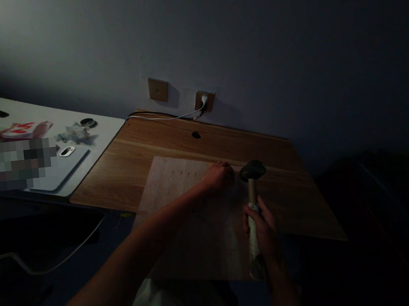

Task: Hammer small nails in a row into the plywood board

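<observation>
My right hand (261,222) is wrapped round the handle of a hammer (252,171), its dark head up and level with my left hand. The handle has a pale wrapping along its lower part. On a thin wooden board (170,215) rests my left hand (219,175), fingers curled together near the board's far right part. Whatever the fingertips may pinch is too small and dark to make out. A short row of small dark marks, perhaps nails (188,173), shows on the board left of that hand.
The board lies on a wooden desk (111,167) against the wall. A white table (103,129) adjoins at left, with a grey kitchen scale (63,170), a crumpled plastic bag (76,133) and a red-and-white packet (26,129). A white cable (171,117) runs to a wall socket (204,102).
</observation>
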`<state>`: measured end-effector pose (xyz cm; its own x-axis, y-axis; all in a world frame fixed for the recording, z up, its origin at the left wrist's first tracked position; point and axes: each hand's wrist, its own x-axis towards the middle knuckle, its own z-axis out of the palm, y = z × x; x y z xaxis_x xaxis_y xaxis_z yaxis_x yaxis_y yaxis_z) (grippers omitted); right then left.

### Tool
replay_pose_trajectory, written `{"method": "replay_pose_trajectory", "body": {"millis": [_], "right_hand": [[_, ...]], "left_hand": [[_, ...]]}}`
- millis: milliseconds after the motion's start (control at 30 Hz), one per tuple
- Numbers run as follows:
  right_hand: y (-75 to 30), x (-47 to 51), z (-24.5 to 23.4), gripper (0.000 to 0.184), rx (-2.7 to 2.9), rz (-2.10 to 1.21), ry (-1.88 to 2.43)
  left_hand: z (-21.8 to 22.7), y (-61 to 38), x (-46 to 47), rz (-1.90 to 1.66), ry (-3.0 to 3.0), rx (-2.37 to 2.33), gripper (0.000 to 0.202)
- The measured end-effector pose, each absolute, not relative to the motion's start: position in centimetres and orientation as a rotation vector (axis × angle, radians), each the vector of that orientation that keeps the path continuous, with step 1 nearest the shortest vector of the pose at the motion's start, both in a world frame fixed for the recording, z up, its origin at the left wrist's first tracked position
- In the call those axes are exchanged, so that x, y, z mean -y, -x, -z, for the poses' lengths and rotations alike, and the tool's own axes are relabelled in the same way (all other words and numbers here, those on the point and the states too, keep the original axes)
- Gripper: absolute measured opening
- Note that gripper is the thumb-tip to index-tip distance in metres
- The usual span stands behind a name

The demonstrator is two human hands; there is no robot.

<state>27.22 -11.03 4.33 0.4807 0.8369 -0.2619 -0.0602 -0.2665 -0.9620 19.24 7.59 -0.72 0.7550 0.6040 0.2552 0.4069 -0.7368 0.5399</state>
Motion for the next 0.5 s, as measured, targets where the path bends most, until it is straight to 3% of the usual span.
{"method": "replay_pose_trajectory", "body": {"millis": [500], "right_hand": [[-27.59, 10.76, -3.30, 0.058, 0.742, -1.019, 1.635]], "left_hand": [[1.47, -19.46, -7.77, -0.625, -2.476, -0.756, 0.015]]}}
